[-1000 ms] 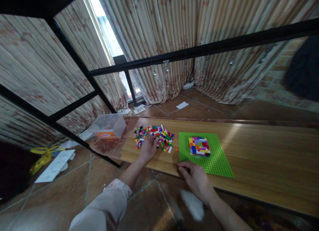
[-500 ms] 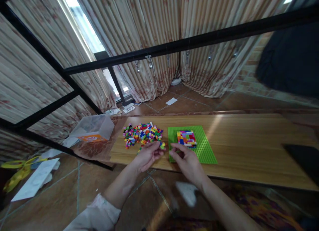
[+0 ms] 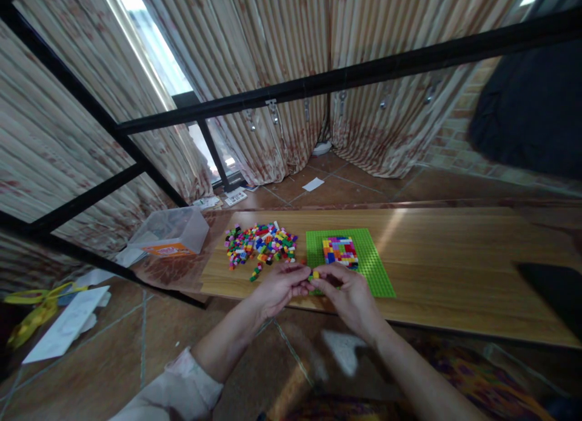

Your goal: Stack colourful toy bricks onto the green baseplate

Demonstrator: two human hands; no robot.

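Observation:
My left hand (image 3: 284,285) and my right hand (image 3: 348,288) meet at the near left edge of a green studded baseplate (image 3: 375,275). Between their fingertips is a small yellow and green piece of toy bricks (image 3: 314,275), pinched from both sides. Fingers cover part of it, so its full shape is hidden. Just beyond my right hand, a square block of multicoloured bricks (image 3: 340,250) sits on the baseplate. To the left lies a heap of loose toy bricks (image 3: 261,242), with a short joined strip of bricks (image 3: 256,272) at its near side.
A clear plastic box (image 3: 175,227) with an orange label stands left of the wooden board (image 3: 454,257). A dark flat object (image 3: 550,294) lies at the board's right end. Black metal bars (image 3: 309,88) cross in front of the curtains (image 3: 273,39).
My left hand has moved right with the yellow and green bricks, meeting my right hand. My right fingers now pinch the bricks too. The joined strip by the heap is now uncovered.

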